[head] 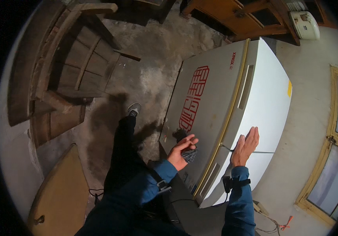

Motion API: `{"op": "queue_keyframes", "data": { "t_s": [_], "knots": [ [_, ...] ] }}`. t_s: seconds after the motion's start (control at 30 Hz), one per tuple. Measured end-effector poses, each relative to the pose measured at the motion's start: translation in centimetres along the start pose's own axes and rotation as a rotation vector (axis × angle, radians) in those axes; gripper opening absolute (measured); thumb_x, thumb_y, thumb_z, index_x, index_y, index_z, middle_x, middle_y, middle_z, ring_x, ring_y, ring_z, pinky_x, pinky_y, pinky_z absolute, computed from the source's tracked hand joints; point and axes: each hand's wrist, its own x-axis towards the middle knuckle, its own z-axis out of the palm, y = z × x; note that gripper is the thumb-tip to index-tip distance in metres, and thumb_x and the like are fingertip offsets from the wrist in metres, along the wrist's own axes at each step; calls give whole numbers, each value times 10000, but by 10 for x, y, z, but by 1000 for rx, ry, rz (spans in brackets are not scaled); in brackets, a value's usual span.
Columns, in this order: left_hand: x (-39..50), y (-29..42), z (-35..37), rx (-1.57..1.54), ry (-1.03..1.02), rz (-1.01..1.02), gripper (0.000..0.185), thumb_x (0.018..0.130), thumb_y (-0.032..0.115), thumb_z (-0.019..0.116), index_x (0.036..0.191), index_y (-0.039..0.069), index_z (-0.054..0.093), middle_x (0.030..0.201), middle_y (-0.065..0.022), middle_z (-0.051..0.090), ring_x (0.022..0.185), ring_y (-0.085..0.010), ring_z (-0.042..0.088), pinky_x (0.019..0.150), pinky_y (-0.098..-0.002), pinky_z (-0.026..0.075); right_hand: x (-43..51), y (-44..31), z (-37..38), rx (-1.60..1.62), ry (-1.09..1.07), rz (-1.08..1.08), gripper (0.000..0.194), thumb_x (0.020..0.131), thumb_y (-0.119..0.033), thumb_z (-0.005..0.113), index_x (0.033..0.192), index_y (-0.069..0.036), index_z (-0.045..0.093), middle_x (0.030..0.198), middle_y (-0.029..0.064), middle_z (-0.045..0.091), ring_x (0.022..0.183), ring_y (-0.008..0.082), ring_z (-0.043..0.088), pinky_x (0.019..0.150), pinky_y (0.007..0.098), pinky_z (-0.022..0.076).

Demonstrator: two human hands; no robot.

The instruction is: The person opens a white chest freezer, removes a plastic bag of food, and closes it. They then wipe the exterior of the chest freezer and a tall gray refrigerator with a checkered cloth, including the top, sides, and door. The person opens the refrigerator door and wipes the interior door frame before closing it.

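Observation:
My left hand (pixel 180 152) holds a crumpled grey knitted cloth (pixel 189 155) in front of the side of a white chest freezer (pixel 263 97). Part of the cloth sticks out beyond the fingers. My right hand (pixel 245 146) lies flat on the freezer's white top, fingers together, beside the narrow gap between its two lids. It holds nothing that I can see. Long recessed handles (pixel 245 87) run along the lid edge above a gold-coloured trim strip (pixel 226 126). The grey side panel bears large red characters (pixel 194 97).
A wooden chair (pixel 83 59) stands at the left, above a yellowish wooden panel (pixel 62 188). Brown wooden cabinets (pixel 216 14) stand beyond the freezer. A yellow-framed window (pixel 331 141) is in the right wall. Cables (pixel 270 224) hang near the freezer's lower end.

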Motion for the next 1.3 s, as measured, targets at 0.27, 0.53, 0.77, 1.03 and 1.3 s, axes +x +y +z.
{"op": "queue_keyframes", "data": {
  "t_s": [0.27,0.53,0.77,1.03,1.3],
  "knots": [
    [48,-28,62,-324,35,-86,451,1080,91,453,1512,-38,456,971,-99,653,626,-112,613,640,-225,558,0,-10,-8,-19,-19,28,672,1108,-452,379,1614,-10,340,1676,221,304,1528,403,279,1250,527,199],
    [43,-71,147,-108,-154,-422,427,1085,309,496,1255,-58,632,894,-148,694,470,-129,551,440,-206,475,0,-6,-19,162,26,-6,612,1063,-363,546,1573,-43,441,1638,208,390,1494,391,350,1234,488,252],
    [31,-57,164,102,-175,-555,404,1093,291,504,1267,-53,624,887,-150,698,461,-118,539,422,-207,456,-68,-58,-61,1070,-319,580,594,974,-265,717,1463,5,515,1404,146,612,1284,278,596,1099,383,459],
    [-4,-15,126,898,90,156,717,1019,207,657,1638,96,311,1658,-196,355,1555,-339,309,1264,-503,290,-71,-79,-79,1117,-95,384,340,1013,-191,692,1270,26,643,1218,123,711,1096,232,691,986,349,526],
    [23,-32,76,515,304,-130,522,1137,309,485,1614,133,368,1534,-109,530,1395,-246,532,1166,-403,453,-15,-62,-100,489,-545,-110,627,888,-130,716,1479,-14,545,1480,222,584,1383,384,550,1158,471,424]
  ]
}}
